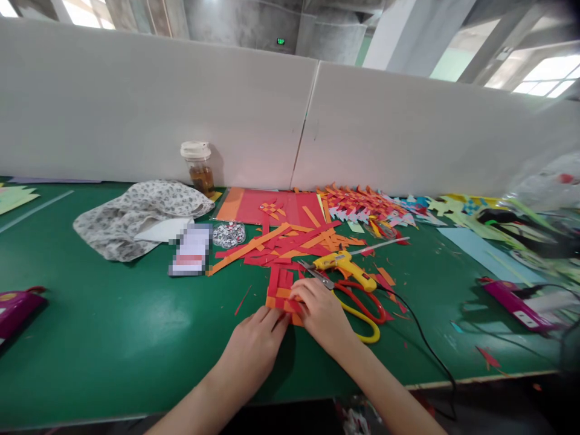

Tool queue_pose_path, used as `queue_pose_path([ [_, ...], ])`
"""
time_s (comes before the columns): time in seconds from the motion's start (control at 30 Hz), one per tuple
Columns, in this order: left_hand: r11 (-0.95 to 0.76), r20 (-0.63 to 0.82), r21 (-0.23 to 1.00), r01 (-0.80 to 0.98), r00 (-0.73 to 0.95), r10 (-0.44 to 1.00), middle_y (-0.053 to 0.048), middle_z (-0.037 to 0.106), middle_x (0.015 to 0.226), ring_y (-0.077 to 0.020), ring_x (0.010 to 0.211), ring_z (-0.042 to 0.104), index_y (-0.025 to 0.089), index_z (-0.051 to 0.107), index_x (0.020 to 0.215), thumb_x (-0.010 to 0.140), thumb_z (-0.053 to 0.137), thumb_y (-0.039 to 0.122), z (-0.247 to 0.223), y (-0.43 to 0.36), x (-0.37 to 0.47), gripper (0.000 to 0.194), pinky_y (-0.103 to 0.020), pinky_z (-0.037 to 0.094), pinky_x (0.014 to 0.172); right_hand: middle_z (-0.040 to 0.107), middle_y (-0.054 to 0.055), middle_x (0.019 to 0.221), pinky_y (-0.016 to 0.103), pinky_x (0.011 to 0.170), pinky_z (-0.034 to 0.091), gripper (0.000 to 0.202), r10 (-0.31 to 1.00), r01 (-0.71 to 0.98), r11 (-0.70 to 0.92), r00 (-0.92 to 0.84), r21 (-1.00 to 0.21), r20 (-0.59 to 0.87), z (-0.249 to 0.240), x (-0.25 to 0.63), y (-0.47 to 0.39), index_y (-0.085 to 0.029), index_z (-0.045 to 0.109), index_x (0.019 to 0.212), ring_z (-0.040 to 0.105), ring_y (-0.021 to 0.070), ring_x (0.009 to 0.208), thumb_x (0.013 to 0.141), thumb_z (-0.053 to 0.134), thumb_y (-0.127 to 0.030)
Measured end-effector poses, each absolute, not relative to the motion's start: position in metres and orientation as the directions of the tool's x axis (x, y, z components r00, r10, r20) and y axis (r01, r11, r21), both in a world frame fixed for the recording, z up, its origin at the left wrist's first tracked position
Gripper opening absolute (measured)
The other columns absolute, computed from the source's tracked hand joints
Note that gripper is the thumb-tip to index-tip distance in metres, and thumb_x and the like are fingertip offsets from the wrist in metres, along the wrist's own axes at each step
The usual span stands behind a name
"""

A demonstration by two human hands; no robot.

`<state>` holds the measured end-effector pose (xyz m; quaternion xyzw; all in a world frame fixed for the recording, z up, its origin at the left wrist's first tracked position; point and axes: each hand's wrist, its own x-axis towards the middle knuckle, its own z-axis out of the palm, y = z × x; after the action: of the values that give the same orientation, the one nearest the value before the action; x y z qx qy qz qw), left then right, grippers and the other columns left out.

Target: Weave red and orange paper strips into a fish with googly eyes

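A small weave of red and orange paper strips (281, 292) lies on the table in front of me, with red strip ends pointing away. My left hand (260, 332) grips its near left edge, fingers bent together. On the right side, my right hand (319, 308) has curled fingers on the strips; its fingertips are partly hidden. Just beyond that hand lie scissors (362, 296) with red and yellow handles, and a yellow glue gun (347, 267) with a clear glue stick in its back. Loose red and orange paper strips (276, 241) are heaped behind the weave.
A finished paper fish (272, 209) lies on red and orange sheets. A bag of googly eyes (229, 234), a patterned cloth (140, 211) and a lidded drink cup (199, 169) stand left. The glue gun's black cord (423, 335) runs right, near a purple power strip (516, 307).
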<state>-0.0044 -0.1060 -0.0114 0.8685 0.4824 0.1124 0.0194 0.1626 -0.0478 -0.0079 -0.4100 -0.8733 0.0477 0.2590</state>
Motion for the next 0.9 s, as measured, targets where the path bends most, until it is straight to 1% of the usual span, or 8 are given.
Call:
queue_pose_path([
  [0.17, -0.576, 0.126, 0.226, 0.785, 0.563, 0.817, -0.004, 0.061, 0.102, -0.0188, 0.089, 0.057, 0.021, 0.056, 0.104, 0.084, 0.046, 0.007, -0.002, -0.094, -0.015, 0.026, -0.028, 0.052, 0.070, 0.059, 0.007, 0.091, 0.032, 0.075, 0.045, 0.014, 0.734, 0.724, 0.653, -0.530, -0.225, 0.425, -0.012, 0.163, -0.055, -0.018, 0.056, 0.082, 0.054, 0.0195, 0.086, 0.085, 0.045, -0.009],
  [0.3, -0.499, 0.200, 0.295, 0.815, 0.458, 0.866, -0.002, 0.059, 0.093, -0.0194, 0.088, 0.054, 0.021, 0.055, 0.089, 0.081, 0.054, 0.016, 0.002, -0.077, -0.033, 0.009, -0.032, 0.048, 0.074, 0.060, 0.008, 0.098, 0.034, 0.079, 0.044, 0.015, 0.735, 0.753, 0.635, -0.521, -0.173, 0.434, -0.016, 0.165, -0.056, -0.018, 0.055, 0.082, 0.053, 0.0211, 0.093, 0.082, 0.045, -0.006],
  [0.37, -0.412, 0.219, 0.339, 0.846, 0.355, 0.909, -0.003, 0.058, 0.093, -0.0221, 0.087, 0.053, 0.020, 0.053, 0.088, 0.073, 0.067, 0.031, 0.003, -0.065, -0.042, 0.023, -0.036, 0.046, 0.074, 0.061, 0.007, 0.098, 0.034, 0.080, 0.044, 0.015, 0.733, 0.765, 0.627, -0.515, -0.148, 0.444, -0.017, 0.165, -0.056, -0.018, 0.054, 0.081, 0.053, 0.0214, 0.095, 0.081, 0.046, -0.005],
  [0.43, -0.371, 0.198, 0.397, 0.839, 0.317, 0.928, -0.003, 0.057, 0.093, -0.0239, 0.089, 0.053, 0.020, 0.052, 0.088, 0.064, 0.072, 0.043, 0.003, -0.054, -0.050, 0.039, -0.038, 0.045, 0.075, 0.062, 0.007, 0.098, 0.034, 0.080, 0.043, 0.014, 0.734, 0.775, 0.619, -0.512, -0.129, 0.445, -0.017, 0.165, -0.056, -0.018, 0.054, 0.081, 0.052, 0.0219, 0.096, 0.080, 0.048, -0.005],
  [0.57, -0.394, 0.106, 0.518, 0.759, 0.400, 0.910, -0.003, 0.057, 0.097, -0.0242, 0.093, 0.053, 0.022, 0.055, 0.094, 0.055, 0.073, 0.057, 0.002, -0.038, -0.057, 0.055, -0.038, 0.044, 0.080, 0.063, 0.006, 0.094, 0.034, 0.078, 0.042, 0.012, 0.741, 0.785, 0.609, -0.514, -0.111, 0.432, -0.016, 0.166, -0.056, -0.018, 0.053, 0.081, 0.053, 0.0219, 0.093, 0.080, 0.049, -0.007],
  [0.63, -0.410, 0.095, 0.556, 0.723, 0.435, 0.895, -0.003, 0.058, 0.097, -0.0237, 0.092, 0.053, 0.022, 0.057, 0.092, 0.054, 0.072, 0.059, 0.001, -0.033, -0.058, 0.055, -0.038, 0.043, 0.080, 0.064, 0.006, 0.092, 0.034, 0.077, 0.042, 0.012, 0.741, 0.788, 0.606, -0.511, -0.106, 0.435, -0.016, 0.166, -0.056, -0.018, 0.053, 0.081, 0.054, 0.0213, 0.091, 0.081, 0.049, -0.007],
  [0.77, -0.385, 0.088, 0.616, 0.688, 0.425, 0.901, -0.003, 0.059, 0.095, -0.0219, 0.090, 0.054, 0.022, 0.059, 0.091, 0.062, 0.069, 0.056, -0.002, -0.030, -0.057, 0.046, -0.034, 0.044, 0.077, 0.063, 0.006, 0.097, 0.033, 0.078, 0.041, 0.009, 0.739, 0.791, 0.603, -0.504, -0.103, 0.448, -0.017, 0.165, -0.055, -0.019, 0.053, 0.079, 0.054, 0.0214, 0.093, 0.082, 0.051, -0.010],
  [0.9, -0.378, 0.103, 0.615, 0.692, 0.404, 0.909, -0.003, 0.059, 0.095, -0.0211, 0.089, 0.054, 0.022, 0.060, 0.092, 0.065, 0.068, 0.051, -0.006, -0.028, -0.056, 0.040, -0.034, 0.043, 0.077, 0.063, 0.005, 0.089, 0.032, 0.075, 0.041, 0.008, 0.756, 0.795, 0.594, -0.501, -0.120, 0.422, -0.017, 0.165, -0.055, -0.019, 0.052, 0.080, 0.054, 0.0203, 0.087, 0.081, 0.053, -0.010],
])
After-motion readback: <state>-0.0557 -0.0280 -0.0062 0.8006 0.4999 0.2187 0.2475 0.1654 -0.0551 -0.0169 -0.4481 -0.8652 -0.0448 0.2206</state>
